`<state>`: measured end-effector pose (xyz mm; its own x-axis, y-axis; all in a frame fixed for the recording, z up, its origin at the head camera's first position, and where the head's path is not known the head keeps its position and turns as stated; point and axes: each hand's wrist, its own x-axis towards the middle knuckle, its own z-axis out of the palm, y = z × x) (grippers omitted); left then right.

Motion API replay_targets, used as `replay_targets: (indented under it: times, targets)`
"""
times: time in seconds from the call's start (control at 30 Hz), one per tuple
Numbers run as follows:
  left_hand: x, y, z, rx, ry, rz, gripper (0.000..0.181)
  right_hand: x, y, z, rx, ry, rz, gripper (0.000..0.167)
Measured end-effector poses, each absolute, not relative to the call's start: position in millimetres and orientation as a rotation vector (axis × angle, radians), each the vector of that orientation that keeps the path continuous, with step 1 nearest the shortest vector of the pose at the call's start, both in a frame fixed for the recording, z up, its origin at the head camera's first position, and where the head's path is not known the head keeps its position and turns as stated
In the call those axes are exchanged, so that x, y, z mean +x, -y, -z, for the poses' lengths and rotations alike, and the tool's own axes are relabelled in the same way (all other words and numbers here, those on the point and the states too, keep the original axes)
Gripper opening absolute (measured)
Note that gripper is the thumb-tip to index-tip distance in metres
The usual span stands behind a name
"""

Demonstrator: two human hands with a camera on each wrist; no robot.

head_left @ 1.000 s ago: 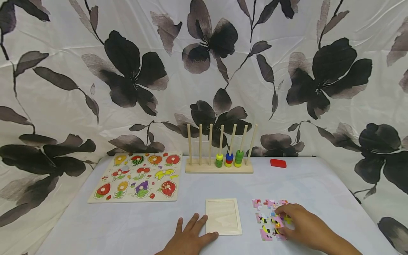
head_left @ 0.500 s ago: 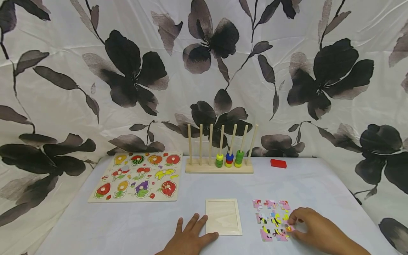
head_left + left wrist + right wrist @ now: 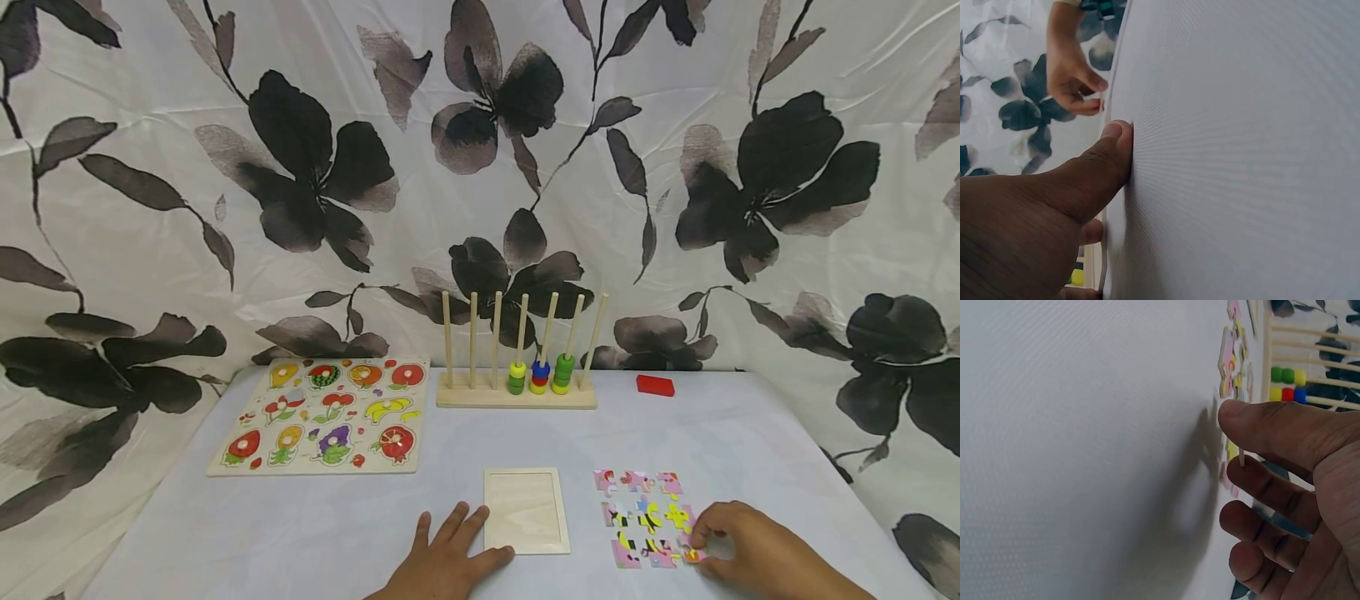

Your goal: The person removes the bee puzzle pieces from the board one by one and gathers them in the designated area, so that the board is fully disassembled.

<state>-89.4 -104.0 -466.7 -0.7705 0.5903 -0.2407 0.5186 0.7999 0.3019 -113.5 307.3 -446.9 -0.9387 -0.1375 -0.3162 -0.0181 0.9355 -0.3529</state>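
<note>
My right hand (image 3: 757, 546) pinches a jigsaw piece (image 3: 693, 556) between thumb and curled fingers, at the lower right corner of the laid-out pieces. In the right wrist view that piece shows as a thin edge (image 3: 1242, 456) between thumb and index fingertip. Pink and yellow jigsaw pieces (image 3: 648, 518) with bee pictures lie in rows beside the hand, with small gaps between some. My left hand (image 3: 442, 557) rests on the table with fingers spread, fingertips and thumb touching the left side of a bare wooden puzzle tray (image 3: 525, 510).
A fruit puzzle board (image 3: 322, 417) lies at the back left. Behind the tray stands a wooden peg rack (image 3: 516, 400) with coloured beads on some pegs. A red block (image 3: 655, 384) lies at the back right of the white-covered table (image 3: 300, 533). Floral cloth (image 3: 600, 208) hangs behind.
My right hand has drawn away to the right and toward me from the middle of the pieces, bringing the pinched piece to the lower right corner. The left hand has stayed in place.
</note>
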Motion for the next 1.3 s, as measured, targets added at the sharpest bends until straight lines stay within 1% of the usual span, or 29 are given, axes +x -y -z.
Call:
replay_targets:
  times: [0.27,1.0,1.1,1.2,1.23,1.3]
  targets:
    - [-90.5,104.7,466.7,0.844,-2.665,-0.32,0.077,-112.7,-307.3,448.7,-0.074,-2.72,0.49,0.025]
    - [-90.3,110.8,471.8,0.862,-2.675,-0.324,0.078,-112.9,-306.1,450.9,-0.113,-2.756,0.479,0.024]
    - [-89.0,112.2,473.5,0.877,-2.693,-0.31,0.082,-110.8,-304.2,445.8,-0.136,-2.823,0.464,0.025]
    - [-87.5,115.2,474.1,0.893,-2.709,-0.319,0.091,-111.3,-301.4,439.7,-0.177,-2.886,0.457,0.025]
    - [-87.5,116.6,473.6,0.893,-2.708,-0.332,0.094,-112.3,-300.4,437.8,-0.196,-2.905,0.452,0.027]
    - [-89.3,120.0,471.6,0.887,-2.704,-0.348,0.097,-114.5,-297.2,433.9,-0.206,-2.944,0.442,0.038]
